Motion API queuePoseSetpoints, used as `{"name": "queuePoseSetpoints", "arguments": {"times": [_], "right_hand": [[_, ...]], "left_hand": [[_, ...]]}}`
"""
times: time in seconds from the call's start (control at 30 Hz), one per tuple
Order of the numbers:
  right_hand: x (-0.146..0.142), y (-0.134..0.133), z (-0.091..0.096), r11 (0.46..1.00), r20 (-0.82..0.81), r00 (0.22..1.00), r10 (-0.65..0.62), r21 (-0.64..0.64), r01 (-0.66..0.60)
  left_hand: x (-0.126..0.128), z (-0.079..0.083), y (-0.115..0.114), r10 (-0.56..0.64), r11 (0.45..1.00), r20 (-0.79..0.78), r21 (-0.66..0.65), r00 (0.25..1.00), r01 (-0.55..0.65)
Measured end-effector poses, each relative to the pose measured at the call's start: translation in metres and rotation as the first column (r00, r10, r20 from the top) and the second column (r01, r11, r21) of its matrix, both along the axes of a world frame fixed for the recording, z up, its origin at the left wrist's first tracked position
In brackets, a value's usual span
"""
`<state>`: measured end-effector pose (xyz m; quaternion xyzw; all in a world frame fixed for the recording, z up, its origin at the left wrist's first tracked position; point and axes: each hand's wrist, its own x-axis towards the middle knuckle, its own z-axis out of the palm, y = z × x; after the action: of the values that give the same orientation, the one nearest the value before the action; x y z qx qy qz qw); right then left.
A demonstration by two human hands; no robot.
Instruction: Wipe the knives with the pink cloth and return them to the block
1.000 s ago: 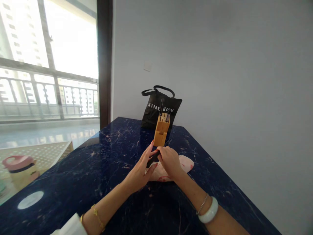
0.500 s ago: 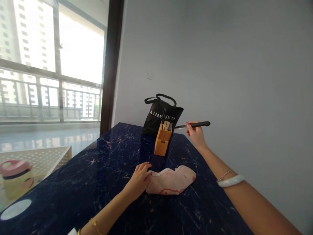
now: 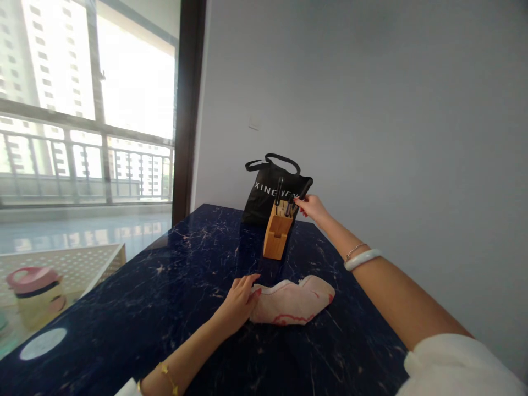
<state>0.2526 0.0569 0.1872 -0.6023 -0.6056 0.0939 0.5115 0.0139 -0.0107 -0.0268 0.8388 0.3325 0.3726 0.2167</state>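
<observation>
My right hand (image 3: pixel 312 207) is closed on a black-handled knife (image 3: pixel 306 188) at the upper right of a wooden knife block (image 3: pixel 274 240). Its handle slants up to the right and its lower end is at the block's top; how far the blade is in I cannot tell. Two other black handles, one upright knife handle (image 3: pixel 279 190) and one leaning, stand in the block. In front of the block lies a folded whitish cloth (image 3: pixel 291 302) with red marks. My left hand (image 3: pixel 240 301) rests at its left end, fingers stretched out and thumb touching the cloth.
Behind the block stands a black tote bag (image 3: pixel 258 203) with white lettering, near the grey wall. The dark blue marbled table (image 3: pixel 198 258) carries a white round patch (image 3: pixel 43 344) at its left edge. A pink-lidded bottle (image 3: pixel 36 291) stands beside a perforated white rack (image 3: pixel 97 263) at left.
My right hand has moved left to the block, turning the knife from nearly level to steeply slanted, handle up. My left hand stays at the cloth. The view has shifted slightly.
</observation>
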Motion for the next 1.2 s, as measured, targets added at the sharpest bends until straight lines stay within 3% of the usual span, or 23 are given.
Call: {"name": "queuePoseSetpoints", "arguments": {"times": [0.2,0.33,0.47,0.5,0.63,0.77,0.87,1.07,1.2], "right_hand": [[-0.005,-0.005,-0.020,1.000,-0.168,0.986,-0.015,-0.018,0.012],[0.003,-0.034,-0.057,0.998,-0.161,0.986,-0.031,-0.051,0.023],[0.022,-0.071,-0.117,0.979,0.023,1.000,-0.010,-0.201,0.015],[0.028,-0.079,-0.130,0.964,0.206,0.978,0.006,-0.263,0.049],[0.055,-0.101,-0.165,0.924,0.358,0.933,-0.044,-0.339,0.174],[0.074,-0.112,-0.173,0.865,0.369,0.927,-0.071,-0.439,0.241],[0.081,-0.114,-0.176,0.835,0.341,0.939,-0.048,-0.502,0.225],[0.091,-0.105,-0.180,0.842,0.304,0.948,-0.091,-0.485,0.236],[0.093,-0.098,-0.185,0.863,0.293,0.935,-0.198,-0.401,0.308]], "left_hand": [[-0.004,0.010,-0.003,0.017,0.999,-0.048,-0.030,0.999,-0.019],[-0.004,0.013,-0.003,0.030,0.998,-0.054,-0.058,0.998,-0.033],[-0.003,0.013,-0.004,0.025,0.998,-0.126,-0.061,0.992,-0.033],[-0.003,0.013,-0.004,0.030,0.998,-0.144,-0.056,0.989,-0.038],[-0.003,0.014,-0.004,0.075,0.996,-0.188,-0.039,0.979,-0.084],[-0.005,0.015,-0.002,0.105,0.992,-0.191,-0.054,0.976,-0.117],[-0.005,0.019,-0.005,0.101,0.981,-0.192,-0.144,0.976,-0.129],[0.002,0.030,-0.017,0.114,0.954,-0.259,-0.241,0.959,-0.178],[0.006,0.028,-0.007,0.150,0.944,-0.204,-0.262,0.967,-0.202]]}}
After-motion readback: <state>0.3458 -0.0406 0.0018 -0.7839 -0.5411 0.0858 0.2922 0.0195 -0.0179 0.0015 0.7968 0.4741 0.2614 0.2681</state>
